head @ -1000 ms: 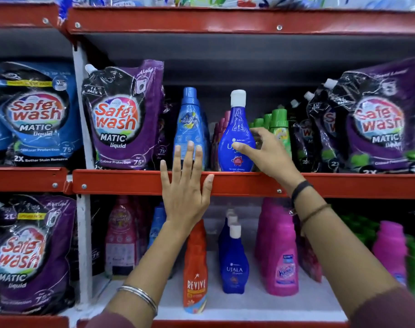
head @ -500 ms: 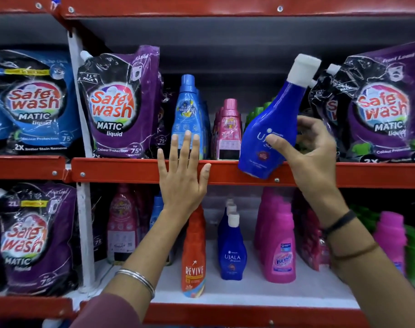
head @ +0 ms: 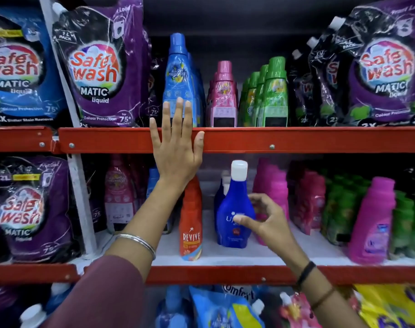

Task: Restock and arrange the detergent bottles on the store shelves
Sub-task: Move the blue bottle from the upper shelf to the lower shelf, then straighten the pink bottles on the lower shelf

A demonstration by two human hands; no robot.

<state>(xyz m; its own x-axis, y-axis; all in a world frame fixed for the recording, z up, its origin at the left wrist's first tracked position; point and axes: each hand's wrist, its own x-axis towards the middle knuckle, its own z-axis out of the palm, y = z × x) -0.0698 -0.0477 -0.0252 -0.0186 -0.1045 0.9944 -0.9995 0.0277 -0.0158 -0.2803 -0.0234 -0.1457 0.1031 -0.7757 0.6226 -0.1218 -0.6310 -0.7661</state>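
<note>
A dark blue Ujala bottle (head: 230, 200) with a white cap stands upright on the white lower shelf (head: 261, 255), in front of more blue bottles (head: 218, 194) of the same kind. My right hand (head: 266, 221) is on it, thumb across the label and fingers curled at its right side. My left hand (head: 176, 150) lies flat and spread against the red edge of the upper shelf (head: 296, 139), fingertips over a tall light-blue bottle (head: 178, 74).
An orange Revive bottle (head: 191, 223) stands just left of the blue one, pink bottles (head: 276, 192) just right. Pink (head: 223, 95) and green (head: 274, 93) bottles fill the upper shelf between purple Safe Wash pouches (head: 100, 67). More pouches lie below.
My right hand carried the blue bottle off the upper shelf, tilted it, and brought it down onto the lower shelf. My left hand stayed on the shelf edge.
</note>
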